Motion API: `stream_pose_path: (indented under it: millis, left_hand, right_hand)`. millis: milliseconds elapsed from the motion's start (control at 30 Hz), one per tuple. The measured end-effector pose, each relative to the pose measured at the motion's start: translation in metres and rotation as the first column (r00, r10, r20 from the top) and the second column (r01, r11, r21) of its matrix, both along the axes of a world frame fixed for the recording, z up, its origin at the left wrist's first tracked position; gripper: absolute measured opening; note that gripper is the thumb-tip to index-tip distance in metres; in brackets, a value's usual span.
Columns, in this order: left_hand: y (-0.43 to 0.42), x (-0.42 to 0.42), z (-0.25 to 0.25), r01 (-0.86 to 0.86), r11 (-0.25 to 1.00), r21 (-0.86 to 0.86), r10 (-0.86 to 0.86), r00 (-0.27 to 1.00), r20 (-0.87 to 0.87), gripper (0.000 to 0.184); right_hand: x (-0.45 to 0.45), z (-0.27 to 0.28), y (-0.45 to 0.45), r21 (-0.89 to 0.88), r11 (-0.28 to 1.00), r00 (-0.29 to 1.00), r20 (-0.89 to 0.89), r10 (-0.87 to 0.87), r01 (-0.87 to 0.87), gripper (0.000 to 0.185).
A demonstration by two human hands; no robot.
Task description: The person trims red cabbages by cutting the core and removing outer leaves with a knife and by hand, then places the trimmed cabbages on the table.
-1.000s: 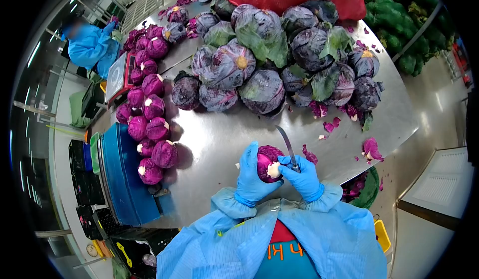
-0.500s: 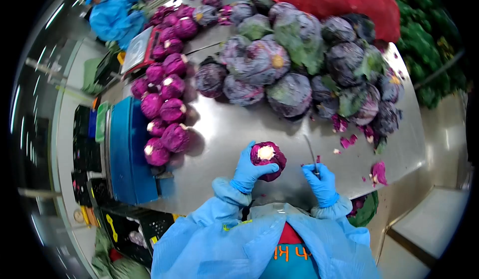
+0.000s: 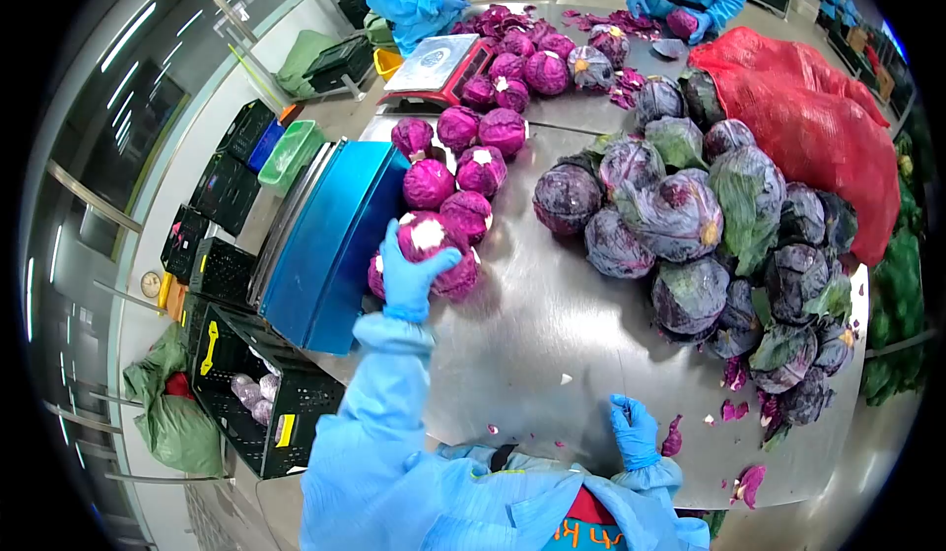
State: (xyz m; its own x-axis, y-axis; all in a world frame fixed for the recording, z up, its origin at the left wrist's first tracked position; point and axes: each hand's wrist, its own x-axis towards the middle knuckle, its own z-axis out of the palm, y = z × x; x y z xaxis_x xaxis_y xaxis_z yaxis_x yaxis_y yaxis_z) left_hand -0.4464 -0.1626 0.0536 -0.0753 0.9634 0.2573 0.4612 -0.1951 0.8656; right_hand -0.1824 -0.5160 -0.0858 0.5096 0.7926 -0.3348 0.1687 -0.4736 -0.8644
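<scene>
My left hand (image 3: 407,273), in a blue glove, reaches to the trimmed cabbages at the table's left side. Its fingers and thumb are around a purple cabbage (image 3: 425,236) with a pale cut stem facing up. Other trimmed purple cabbages (image 3: 429,184) lie against and behind it. Near the front edge my right hand (image 3: 636,433), gloved too, is closed around a knife, its handle mostly hidden and its thin blade hard to make out. Beyond that hand is a heap of untrimmed cabbages (image 3: 690,300) with dull outer leaves.
A red mesh sack (image 3: 798,127) lies behind the heap. A scale (image 3: 434,64) and a blue bin (image 3: 330,245) stand left. Black crates (image 3: 261,393) are on the floor. Two people (image 3: 409,4) in blue work at the far end. Leaf scraps (image 3: 749,486) litter the table's right.
My left hand has carried the cabbage from in front of me leftward to the trimmed ones. My right hand stays near the front edge. The view has shifted, showing more of the far end.
</scene>
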Motion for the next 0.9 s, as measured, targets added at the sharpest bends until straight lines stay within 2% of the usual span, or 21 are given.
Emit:
stream_pose_path:
  millis: [33,100,167,200,233,300,367,400,500,533,567,600,633,700,733,767,833,900]
  left_hand:
    - [0.023,-0.004,0.005,-0.006,0.999,-0.041,0.005,1.000,-0.021,0.119]
    - [0.075,-0.018,-0.002,0.032,0.999,0.043,-0.031,0.999,-0.029,0.105]
    - [0.094,-0.011,0.042,0.145,0.983,-0.112,-0.119,0.970,0.213,0.108]
    - [0.123,-0.025,0.026,0.136,0.990,-0.031,-0.122,0.953,0.276,0.098]
    - [0.127,-0.024,0.041,0.101,0.994,0.029,-0.106,0.963,0.248,0.083]
    - [0.149,-0.038,0.043,0.101,0.987,0.126,-0.131,0.957,0.259,0.075]
    - [0.161,-0.052,0.049,0.135,0.985,0.109,-0.163,0.937,0.308,0.068]
    - [0.156,-0.052,0.054,0.107,0.988,0.110,-0.136,0.943,0.302,0.071]
    - [0.154,-0.071,0.038,0.075,0.995,0.062,-0.090,0.949,0.302,0.072]
    - [0.145,-0.078,0.035,0.137,0.990,0.030,-0.139,0.947,0.288,0.076]
    - [0.115,-0.066,0.052,0.212,0.976,-0.047,-0.176,0.900,0.399,0.092]
    - [0.090,-0.061,0.054,0.248,0.964,-0.097,-0.189,0.894,0.405,0.095]
    - [0.070,-0.058,0.051,0.283,0.948,-0.144,-0.202,0.888,0.412,0.098]
    - [0.041,-0.054,0.031,0.387,0.909,-0.152,-0.329,0.893,0.309,0.105]
    - [0.032,-0.049,0.021,0.406,0.903,-0.143,-0.381,0.908,0.174,0.110]
    - [0.028,-0.043,0.010,0.426,0.895,-0.133,-0.425,0.904,0.036,0.114]
    - [0.026,-0.026,-0.003,0.416,0.895,-0.163,-0.429,0.902,-0.054,0.122]
    - [0.041,-0.014,-0.015,0.402,0.915,-0.032,-0.403,0.905,-0.140,0.121]
  right_hand:
    - [0.000,-0.010,0.003,-0.001,1.000,1.000,-0.013,-0.002,0.002,0.026]
    - [0.001,-0.026,0.007,-0.006,1.000,0.999,-0.040,-0.003,0.003,0.025]
    - [0.000,-0.031,0.008,0.025,1.000,1.000,0.023,-0.004,0.004,0.023]
    - [0.000,-0.033,0.007,0.036,0.999,0.999,0.052,-0.004,0.002,0.021]
    - [-0.002,-0.037,0.005,0.041,0.999,0.998,0.060,-0.018,0.016,0.021]
    - [-0.001,-0.044,0.001,0.049,0.998,0.996,0.076,-0.040,0.036,0.019]
    - [0.002,-0.042,0.003,-0.038,0.997,0.998,0.005,-0.064,0.064,0.018]
    - [0.002,-0.039,0.005,-0.078,0.994,0.996,-0.028,-0.082,0.079,0.017]
    - [0.002,-0.010,0.023,-0.117,0.991,0.973,0.210,0.094,-0.070,0.019]
    - [0.004,0.000,0.029,-0.164,0.980,0.958,0.242,0.152,-0.114,0.020]
    - [0.006,0.010,0.035,-0.214,0.964,0.939,0.271,0.211,-0.155,0.020]
    - [0.006,0.014,0.040,-0.266,0.944,0.916,0.295,0.272,-0.195,0.021]
    - [0.007,0.012,0.044,-0.247,0.946,0.912,0.298,0.280,-0.210,0.022]
    - [0.013,0.006,0.052,-0.208,0.947,0.901,0.312,0.302,-0.245,0.024]
    - [0.013,0.010,0.060,-0.274,0.928,0.876,0.343,0.340,-0.253,0.027]
    - [0.014,0.011,0.066,-0.256,0.930,0.873,0.346,0.343,-0.264,0.027]
    - [0.015,0.011,0.073,-0.224,0.934,0.872,0.350,0.343,-0.277,0.027]
    - [0.016,0.004,0.074,-0.207,0.933,0.864,0.359,0.352,-0.294,0.027]
